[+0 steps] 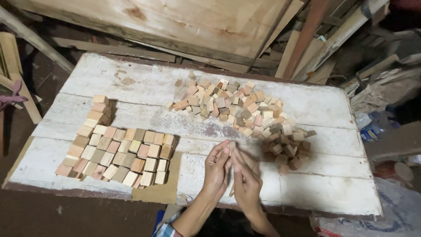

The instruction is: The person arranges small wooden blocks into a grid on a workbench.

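Observation:
My left hand and my right hand meet over the near edge of a white-painted plank table. Together they pinch a small wooden block between the fingertips; most of it is hidden by the fingers. A loose heap of several small wooden blocks lies just beyond and to the right of my hands. On the left, several blocks are laid out in neat rows, partly on a brown cardboard sheet.
Large wooden boards and long timber strips lean behind the table. Plastic bottles and bags lie on the right. Dark ground shows below the table's near edge.

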